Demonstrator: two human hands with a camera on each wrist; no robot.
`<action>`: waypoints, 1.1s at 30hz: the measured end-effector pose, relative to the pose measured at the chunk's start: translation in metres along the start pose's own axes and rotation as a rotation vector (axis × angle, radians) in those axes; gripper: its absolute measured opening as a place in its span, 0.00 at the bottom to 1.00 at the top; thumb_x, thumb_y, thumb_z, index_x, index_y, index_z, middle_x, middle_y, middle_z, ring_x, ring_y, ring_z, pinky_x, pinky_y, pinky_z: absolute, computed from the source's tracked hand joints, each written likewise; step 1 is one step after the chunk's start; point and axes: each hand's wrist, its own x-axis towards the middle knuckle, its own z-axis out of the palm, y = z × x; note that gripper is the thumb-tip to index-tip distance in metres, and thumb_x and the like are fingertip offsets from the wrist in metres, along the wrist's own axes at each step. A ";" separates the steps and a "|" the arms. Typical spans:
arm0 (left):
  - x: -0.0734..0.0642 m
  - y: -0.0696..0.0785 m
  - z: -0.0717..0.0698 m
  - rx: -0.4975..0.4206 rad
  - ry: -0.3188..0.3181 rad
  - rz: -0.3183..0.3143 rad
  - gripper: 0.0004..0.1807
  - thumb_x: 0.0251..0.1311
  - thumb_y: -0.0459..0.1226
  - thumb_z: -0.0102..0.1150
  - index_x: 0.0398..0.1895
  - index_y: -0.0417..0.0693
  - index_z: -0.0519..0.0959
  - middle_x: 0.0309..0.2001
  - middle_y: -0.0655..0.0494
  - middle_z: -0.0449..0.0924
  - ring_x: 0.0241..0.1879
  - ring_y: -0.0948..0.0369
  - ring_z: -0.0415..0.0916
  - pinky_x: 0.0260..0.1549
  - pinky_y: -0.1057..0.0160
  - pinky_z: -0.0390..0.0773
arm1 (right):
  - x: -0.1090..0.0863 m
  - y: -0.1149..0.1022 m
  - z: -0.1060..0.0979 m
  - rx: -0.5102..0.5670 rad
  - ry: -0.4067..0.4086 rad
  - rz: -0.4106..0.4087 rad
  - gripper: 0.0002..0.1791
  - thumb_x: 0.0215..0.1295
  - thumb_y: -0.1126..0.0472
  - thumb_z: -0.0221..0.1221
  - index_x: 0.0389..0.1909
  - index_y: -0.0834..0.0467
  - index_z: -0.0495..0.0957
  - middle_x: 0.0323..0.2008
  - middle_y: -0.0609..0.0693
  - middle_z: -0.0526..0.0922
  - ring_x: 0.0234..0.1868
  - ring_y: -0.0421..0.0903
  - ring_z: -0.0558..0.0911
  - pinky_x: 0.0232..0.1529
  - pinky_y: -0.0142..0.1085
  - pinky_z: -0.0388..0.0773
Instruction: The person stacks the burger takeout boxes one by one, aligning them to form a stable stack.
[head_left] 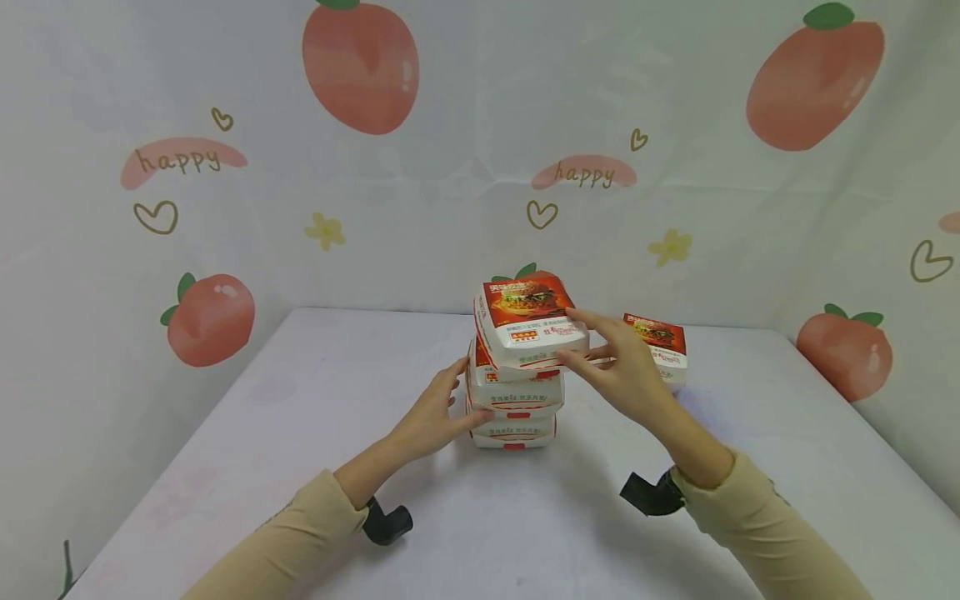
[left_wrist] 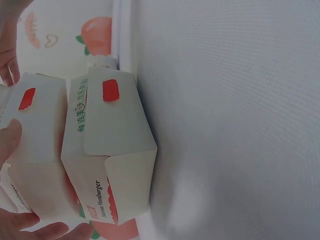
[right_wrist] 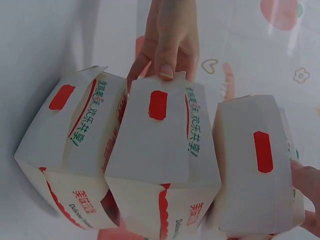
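Observation:
Three white-and-red hamburger boxes are stacked on the table. My right hand [head_left: 628, 367] holds the top box [head_left: 531, 321] at its right side, thumb low near the front and a finger on the lid. That box sits tilted and slightly off the box below. On the middle box [right_wrist: 160, 135] my left hand [head_left: 433, 418] has its thumb at the front left corner and its fingers along the left side. Beneath it, the bottom box [left_wrist: 112, 120] lies flat on the table. Red tabs mark the box fronts. Part of the left fingers is hidden behind the middle box.
Another hamburger box [head_left: 667, 342] stands behind my right hand, partly covered by it. The white tabletop [head_left: 300, 375] meets a white curtain [head_left: 465, 225] printed with peaches and hearts at the back. Black wrist mounts [head_left: 388, 523] hang below both sleeves.

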 end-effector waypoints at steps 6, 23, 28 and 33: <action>-0.001 0.001 0.000 -0.007 -0.006 -0.009 0.47 0.54 0.44 0.65 0.72 0.47 0.50 0.69 0.46 0.56 0.68 0.44 0.57 0.62 0.44 0.67 | -0.001 -0.005 0.004 -0.025 -0.003 0.037 0.32 0.58 0.52 0.64 0.64 0.49 0.68 0.55 0.57 0.71 0.37 0.50 0.84 0.36 0.27 0.80; -0.002 0.001 0.000 -0.013 -0.004 0.005 0.46 0.54 0.45 0.65 0.72 0.47 0.51 0.69 0.46 0.57 0.68 0.44 0.56 0.62 0.44 0.67 | -0.005 -0.015 0.008 -0.040 0.002 0.048 0.30 0.58 0.53 0.63 0.63 0.49 0.69 0.51 0.58 0.70 0.38 0.53 0.84 0.30 0.30 0.80; -0.002 0.001 0.000 -0.014 -0.003 0.016 0.46 0.54 0.45 0.65 0.72 0.47 0.51 0.69 0.45 0.57 0.68 0.43 0.56 0.62 0.43 0.67 | -0.005 -0.017 0.008 -0.049 -0.004 0.049 0.30 0.59 0.53 0.63 0.63 0.48 0.68 0.51 0.58 0.70 0.38 0.53 0.84 0.30 0.32 0.80; -0.002 0.002 0.000 -0.014 0.000 0.014 0.46 0.54 0.44 0.65 0.72 0.46 0.51 0.68 0.45 0.57 0.68 0.43 0.56 0.62 0.43 0.67 | -0.005 -0.018 0.008 -0.056 -0.004 0.051 0.30 0.59 0.52 0.63 0.63 0.48 0.68 0.52 0.58 0.69 0.38 0.53 0.84 0.31 0.32 0.80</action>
